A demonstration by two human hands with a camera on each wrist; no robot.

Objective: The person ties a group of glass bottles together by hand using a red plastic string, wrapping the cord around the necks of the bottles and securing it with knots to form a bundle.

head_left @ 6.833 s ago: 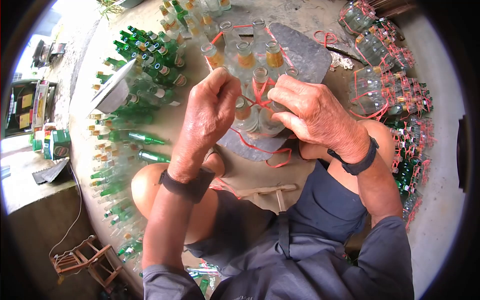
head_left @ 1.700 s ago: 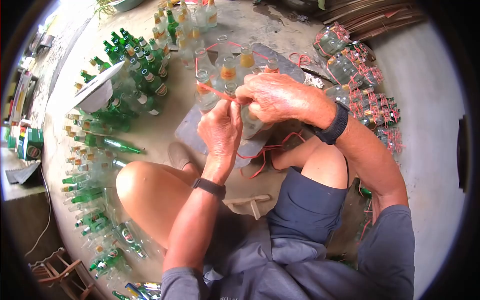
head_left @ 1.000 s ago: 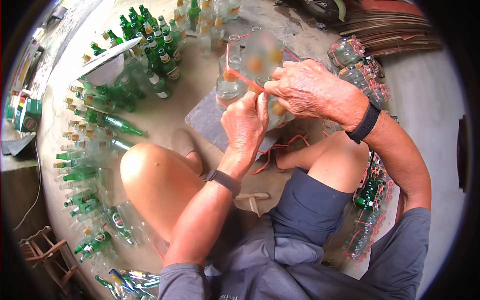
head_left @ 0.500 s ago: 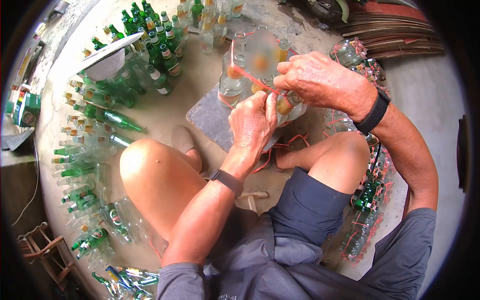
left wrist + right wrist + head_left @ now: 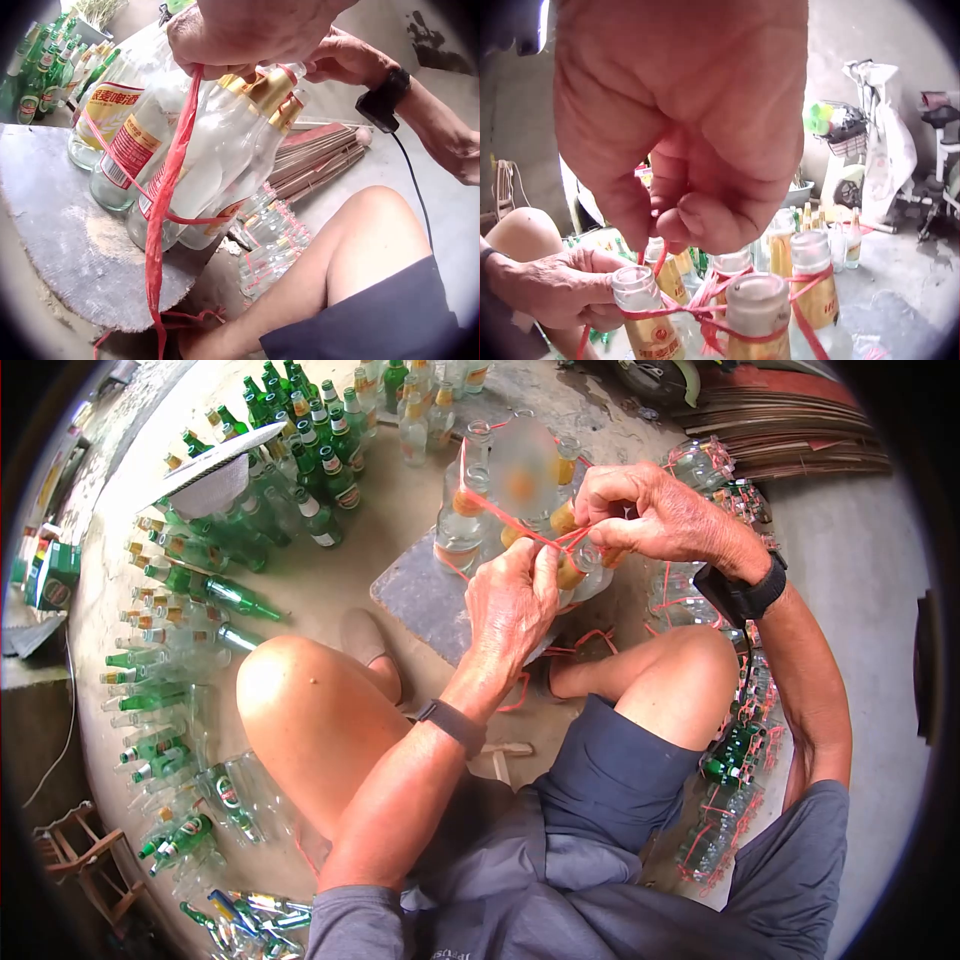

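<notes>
A cluster of clear glass bottles (image 5: 131, 150) with yellow and red labels stands upright on a grey slab (image 5: 415, 600). Red plastic twine (image 5: 157, 232) runs round the bottles and across their necks (image 5: 757, 315), crossing between them. Close over the near necks, my left hand (image 5: 508, 600) pinches the twine between thumb and forefinger, and a long tail hangs from it past the slab. My right hand (image 5: 655, 515), to the right of the left, pinches another stretch of the twine with thumb and fingertips above the necks. A grey blur hides the middle bottles in the head view.
Upright green bottles (image 5: 330, 475) crowd the left rear, with rows of lying bottles (image 5: 235, 600) down the left side. Bundles of bottles tied in red twine (image 5: 720, 820) line the right. Slats (image 5: 780, 425) are stacked behind; a bare knee (image 5: 290, 690) is close at left.
Over the last second the right hand has moved right and turned, its thumb and fingers now forming a ring. The left hand has shifted slightly right, still pinching the twine.
</notes>
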